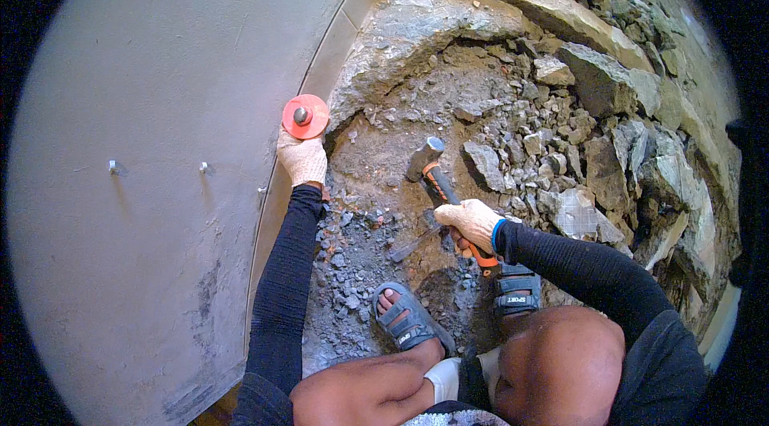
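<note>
Toward ten o'clock from the middle of the view, the left hand [303, 160], in a cream knitted glove, is closed around a chisel [302, 115] just beside the wall. A flat, coral-red round guard tops the fist, and a blunt metal end pokes through its centre (the tip and most of the fingers are hidden underneath).

At four o'clock the right hand [471, 224], gloved in the same ribbed knit with a blue cuff edge, grips a hammer [433, 174] by its black-and-orange handle. The stubby, dull steel head points toward eleven from that fist, above brown, gritty earth [376, 154].

The wall [160, 90] fills nine o'clock with smooth grey plaster, and a pale, jointed tile strip [328, 58] edges its base. At twelve lies a rough-broken concrete ledge [408, 22]. From one round to three spreads rubble [553, 122], small crumbs giving way to angular, flat-faced slabs. Toward six, bluish-grey gravel [344, 258] lies beside a strapped grey sandal [407, 320] (its toe end open).
</note>
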`<state>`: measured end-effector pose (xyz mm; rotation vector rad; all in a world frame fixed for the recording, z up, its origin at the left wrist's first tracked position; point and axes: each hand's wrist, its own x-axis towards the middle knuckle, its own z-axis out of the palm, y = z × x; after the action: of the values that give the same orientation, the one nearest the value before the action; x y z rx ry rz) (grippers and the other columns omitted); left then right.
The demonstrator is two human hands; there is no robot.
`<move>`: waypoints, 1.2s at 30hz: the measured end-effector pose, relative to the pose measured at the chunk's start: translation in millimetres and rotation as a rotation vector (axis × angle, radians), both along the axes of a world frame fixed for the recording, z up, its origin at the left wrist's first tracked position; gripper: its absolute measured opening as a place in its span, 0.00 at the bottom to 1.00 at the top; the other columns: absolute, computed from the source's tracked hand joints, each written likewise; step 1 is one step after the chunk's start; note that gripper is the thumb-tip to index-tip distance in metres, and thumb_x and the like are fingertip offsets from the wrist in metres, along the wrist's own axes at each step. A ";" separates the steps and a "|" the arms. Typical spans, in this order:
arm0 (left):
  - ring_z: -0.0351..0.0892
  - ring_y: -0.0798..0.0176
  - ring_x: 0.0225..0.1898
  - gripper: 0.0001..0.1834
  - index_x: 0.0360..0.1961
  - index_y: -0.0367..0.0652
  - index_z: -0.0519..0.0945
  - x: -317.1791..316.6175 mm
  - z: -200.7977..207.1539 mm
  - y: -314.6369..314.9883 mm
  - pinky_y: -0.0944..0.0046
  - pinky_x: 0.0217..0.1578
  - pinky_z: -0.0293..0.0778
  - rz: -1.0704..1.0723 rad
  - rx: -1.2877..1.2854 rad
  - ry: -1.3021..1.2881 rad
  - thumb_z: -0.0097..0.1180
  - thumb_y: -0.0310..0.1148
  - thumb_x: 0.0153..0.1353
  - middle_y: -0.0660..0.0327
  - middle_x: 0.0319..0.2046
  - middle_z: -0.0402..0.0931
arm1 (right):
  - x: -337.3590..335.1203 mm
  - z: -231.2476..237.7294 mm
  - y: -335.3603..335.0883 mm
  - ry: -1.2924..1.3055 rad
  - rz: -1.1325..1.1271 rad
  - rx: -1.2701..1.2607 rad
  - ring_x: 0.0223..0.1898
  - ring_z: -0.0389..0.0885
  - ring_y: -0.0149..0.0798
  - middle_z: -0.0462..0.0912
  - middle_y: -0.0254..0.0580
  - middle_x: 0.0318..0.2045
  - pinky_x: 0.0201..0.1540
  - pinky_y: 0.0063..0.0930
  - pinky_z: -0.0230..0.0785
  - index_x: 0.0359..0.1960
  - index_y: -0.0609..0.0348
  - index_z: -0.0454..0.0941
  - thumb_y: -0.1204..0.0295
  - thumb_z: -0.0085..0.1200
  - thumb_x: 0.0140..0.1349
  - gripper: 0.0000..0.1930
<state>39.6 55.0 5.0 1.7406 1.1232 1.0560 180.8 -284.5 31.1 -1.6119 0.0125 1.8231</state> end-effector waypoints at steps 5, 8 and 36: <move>0.88 0.60 0.49 0.24 0.53 0.40 0.85 6.1 9.5 -9.1 0.61 0.54 0.80 0.015 0.145 0.142 0.77 0.27 0.53 0.56 0.48 0.89 | -1.5 5.1 -1.4 -0.037 -0.003 0.056 0.15 0.71 0.31 0.73 0.34 0.21 0.18 0.33 0.71 0.32 0.57 0.75 0.59 0.66 0.61 0.16; 0.89 0.52 0.49 0.23 0.52 0.42 0.86 11.5 19.4 -10.6 0.57 0.52 0.82 -0.045 0.279 0.273 0.77 0.34 0.54 0.51 0.46 0.89 | -4.1 15.1 -2.1 -0.181 0.074 0.110 0.15 0.72 0.31 0.74 0.34 0.20 0.18 0.34 0.71 0.32 0.58 0.76 0.61 0.66 0.60 0.15; 0.90 0.51 0.51 0.26 0.54 0.45 0.87 16.1 33.3 -2.3 0.57 0.51 0.83 -0.142 0.236 0.295 0.78 0.35 0.53 0.51 0.48 0.89 | 46.8 162.6 104.2 -0.873 -0.072 0.765 0.28 0.76 0.26 0.80 0.30 0.25 0.34 0.28 0.71 0.28 0.58 0.77 0.72 0.71 0.58 0.11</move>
<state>55.7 52.7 38.2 2.1848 1.0636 0.8936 227.6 -180.3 193.7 -1.6246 -0.8842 0.7630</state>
